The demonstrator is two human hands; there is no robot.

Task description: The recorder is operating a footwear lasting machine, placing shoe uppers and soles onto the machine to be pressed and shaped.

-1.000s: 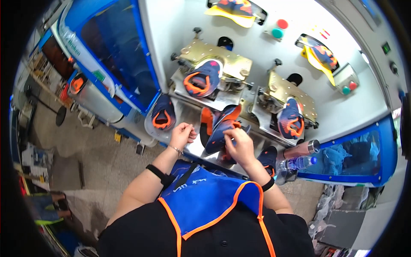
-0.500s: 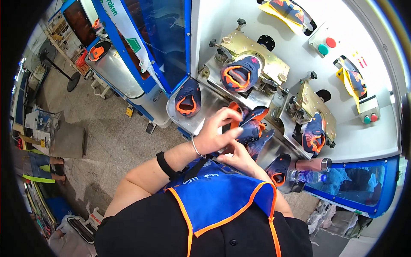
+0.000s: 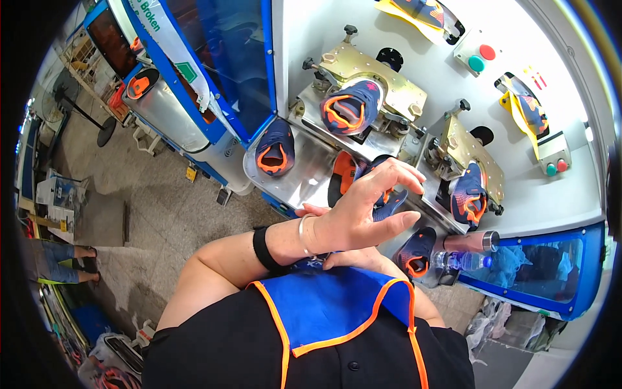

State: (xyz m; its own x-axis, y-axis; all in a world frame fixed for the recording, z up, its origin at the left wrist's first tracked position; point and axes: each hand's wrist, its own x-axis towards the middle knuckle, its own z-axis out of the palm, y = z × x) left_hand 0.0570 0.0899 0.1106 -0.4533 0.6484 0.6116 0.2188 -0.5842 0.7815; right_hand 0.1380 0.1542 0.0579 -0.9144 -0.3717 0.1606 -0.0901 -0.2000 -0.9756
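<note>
My left hand (image 3: 366,211), with a silver bangle and a black wristband, reaches rightward above the metal bench. Its thumb and fingers are spread, and nothing shows in its grip. My right hand (image 3: 353,258) lies below and behind it, mostly covered, so what its fingers do is hidden. Past the left hand, navy and orange shoes (image 3: 387,207) are partly covered, beside an orange and dark shoe piece (image 3: 343,175). A navy shoe with an orange collar (image 3: 275,150) stands at the bench's left. Another shoe (image 3: 416,251) rests to the right.
Inside the white machine, one shoe (image 3: 352,107) sits in the left clamp fixture and another (image 3: 470,196) in the right one. Buttons (image 3: 477,63) are on the wall. A pink flask (image 3: 470,242) and a plastic bottle (image 3: 463,260) lie at right. A blue-framed door (image 3: 240,71) stands left.
My left hand has moved right and spread over the shoes, away from my right hand. The right hand has drawn down and is now mostly hidden. The whole view has shifted slightly.
</note>
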